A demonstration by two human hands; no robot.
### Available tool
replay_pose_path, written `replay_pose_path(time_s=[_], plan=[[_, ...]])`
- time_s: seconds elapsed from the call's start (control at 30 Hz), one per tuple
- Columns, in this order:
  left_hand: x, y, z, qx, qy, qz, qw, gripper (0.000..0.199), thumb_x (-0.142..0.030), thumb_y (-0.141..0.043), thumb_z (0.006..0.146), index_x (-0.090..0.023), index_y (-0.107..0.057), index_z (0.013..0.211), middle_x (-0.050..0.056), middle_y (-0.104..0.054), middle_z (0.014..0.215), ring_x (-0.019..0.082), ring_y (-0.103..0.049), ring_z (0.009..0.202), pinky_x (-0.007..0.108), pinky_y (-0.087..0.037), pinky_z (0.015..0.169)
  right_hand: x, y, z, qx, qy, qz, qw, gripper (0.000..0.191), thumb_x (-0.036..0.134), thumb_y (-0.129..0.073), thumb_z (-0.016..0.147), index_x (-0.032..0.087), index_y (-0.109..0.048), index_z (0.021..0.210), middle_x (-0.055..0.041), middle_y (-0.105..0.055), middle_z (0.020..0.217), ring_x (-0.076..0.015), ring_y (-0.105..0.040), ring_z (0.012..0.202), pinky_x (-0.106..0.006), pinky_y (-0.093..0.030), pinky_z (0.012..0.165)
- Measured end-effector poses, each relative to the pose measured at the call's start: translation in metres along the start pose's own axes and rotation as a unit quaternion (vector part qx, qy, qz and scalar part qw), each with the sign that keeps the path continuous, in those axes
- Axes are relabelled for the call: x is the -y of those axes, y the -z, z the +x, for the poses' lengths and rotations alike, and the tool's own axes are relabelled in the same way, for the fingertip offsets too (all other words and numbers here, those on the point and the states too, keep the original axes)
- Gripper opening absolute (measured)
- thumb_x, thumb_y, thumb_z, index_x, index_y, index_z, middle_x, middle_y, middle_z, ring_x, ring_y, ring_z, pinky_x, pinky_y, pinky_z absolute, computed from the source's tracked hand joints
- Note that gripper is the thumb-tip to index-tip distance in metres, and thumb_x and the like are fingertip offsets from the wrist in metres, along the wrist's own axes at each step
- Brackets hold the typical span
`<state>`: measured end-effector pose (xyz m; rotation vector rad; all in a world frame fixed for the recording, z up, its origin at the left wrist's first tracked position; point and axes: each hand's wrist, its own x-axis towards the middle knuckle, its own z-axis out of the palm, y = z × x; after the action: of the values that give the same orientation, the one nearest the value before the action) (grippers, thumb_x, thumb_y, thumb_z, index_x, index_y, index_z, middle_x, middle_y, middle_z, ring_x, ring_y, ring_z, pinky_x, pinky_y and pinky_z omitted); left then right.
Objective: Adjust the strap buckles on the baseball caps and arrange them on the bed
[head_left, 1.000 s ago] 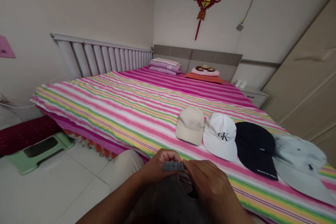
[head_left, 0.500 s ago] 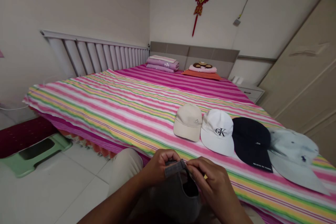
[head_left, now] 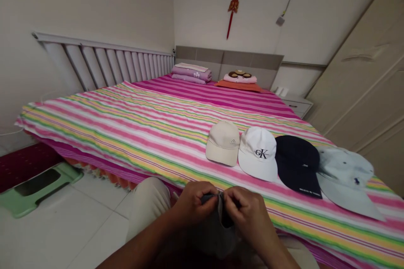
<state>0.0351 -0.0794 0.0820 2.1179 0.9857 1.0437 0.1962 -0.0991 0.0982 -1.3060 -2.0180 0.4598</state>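
At six o'clock, my left hand (head_left: 197,205) pinches the dark strap (head_left: 206,198) of a gray cap (head_left: 216,239), and the grip of my right hand (head_left: 249,210) pinches the cap beside its back opening, the fingertips nearly meeting. Half a second ago the strap showed plainly; now my fingers hide most of it (only a dark sliver peeks out), so I cannot tell whether it is fastened. From my hands, a beige cap (head_left: 222,141) lies at twelve o'clock on the striped bed (head_left: 126,130), a white cap (head_left: 257,151) at one, a navy cap (head_left: 296,157) at two.
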Motion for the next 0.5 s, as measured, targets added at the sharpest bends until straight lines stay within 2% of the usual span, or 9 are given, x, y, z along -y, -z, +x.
replay_pose_path(time_s=[0.07, 0.13, 0.2, 0.27, 0.37, 0.43, 0.5], plan=[[0.0, 0.0, 0.0, 0.002, 0.008, -0.046, 0.999, 0.013, -0.021, -0.052, 0.074, -0.016, -0.064, 0.07, 0.003, -0.063, 0.063, 0.011, -0.054, 0.058, 0.02, -0.038, 0.056, -0.005, 0.0, 0.001, 0.015, -0.082, 0.089, 0.992, 0.021, 0.02, -0.044, 0.077, 0.018, -0.049, 0.057, 0.0024, -0.049, 0.047, -0.0108, -0.046, 0.042, -0.021, -0.034, 0.041], [0.002, 0.0, 0.001, 0.004, 0.03, -0.1, 0.994, 0.014, -0.024, -0.053, 0.074, -0.015, -0.063, 0.07, 0.003, -0.063, 0.064, 0.012, -0.054, 0.059, 0.02, -0.039, 0.057, -0.008, 0.001, 0.001, 0.011, -0.117, 0.13, 0.984, 0.022, 0.022, -0.044, 0.079, 0.018, -0.048, 0.057, 0.0032, -0.047, 0.046, -0.0105, -0.045, 0.041, -0.02, -0.034, 0.04], [0.004, 0.0, 0.001, 0.009, 0.064, -0.15, 0.987, 0.015, -0.026, -0.054, 0.074, -0.014, -0.062, 0.069, 0.003, -0.062, 0.063, 0.011, -0.053, 0.059, 0.02, -0.039, 0.057, -0.007, 0.004, 0.0, -0.018, -0.077, 0.109, 0.991, 0.022, 0.023, -0.043, 0.081, 0.018, -0.052, 0.062, 0.0007, -0.053, 0.053, -0.0122, -0.05, 0.048, -0.021, -0.038, 0.045], [0.007, 0.0, 0.001, 0.016, 0.09, -0.182, 0.979, 0.015, -0.027, -0.056, 0.073, -0.014, -0.061, 0.067, 0.002, -0.061, 0.062, 0.011, -0.051, 0.059, 0.02, -0.039, 0.057, -0.004, 0.007, -0.003, -0.042, -0.003, 0.064, 0.997, 0.018, 0.023, -0.043, 0.083, 0.018, -0.059, 0.078, -0.0039, -0.061, 0.068, -0.0152, -0.057, 0.062, -0.024, -0.044, 0.054], [0.009, 0.0, 0.001, 0.026, 0.118, -0.23, 0.966, 0.016, -0.028, -0.06, 0.069, -0.013, -0.06, 0.065, 0.0, -0.057, 0.059, 0.01, -0.048, 0.056, 0.02, -0.037, 0.055, 0.002, 0.008, -0.006, 0.0, 0.087, -0.003, 0.996, 0.026, 0.018, -0.042, 0.084, 0.02, -0.055, 0.107, -0.0083, -0.063, 0.089, -0.0181, -0.06, 0.078, -0.028, -0.047, 0.064], [0.01, 0.0, 0.002, 0.033, 0.144, -0.273, 0.951, 0.018, -0.03, -0.063, 0.067, -0.013, -0.057, 0.062, -0.001, -0.055, 0.057, 0.009, -0.045, 0.054, 0.019, -0.036, 0.052, 0.005, 0.006, -0.008, 0.036, 0.118, -0.039, 0.992, 0.03, 0.015, -0.04, 0.085, 0.02, -0.052, 0.112, -0.0085, -0.064, 0.089, -0.0186, -0.06, 0.077, -0.029, -0.048, 0.062], [0.01, 0.0, 0.002, 0.041, 0.167, -0.308, 0.936, 0.02, -0.03, -0.065, 0.064, -0.013, -0.056, 0.061, -0.001, -0.053, 0.056, 0.008, -0.043, 0.052, 0.018, -0.035, 0.05, 0.004, 0.003, -0.01, 0.038, 0.143, -0.065, 0.987, 0.031, 0.012, -0.041, 0.083, 0.018, -0.051, 0.112, -0.008, -0.064, 0.084, -0.0188, -0.06, 0.072, -0.03, -0.048, 0.059]])
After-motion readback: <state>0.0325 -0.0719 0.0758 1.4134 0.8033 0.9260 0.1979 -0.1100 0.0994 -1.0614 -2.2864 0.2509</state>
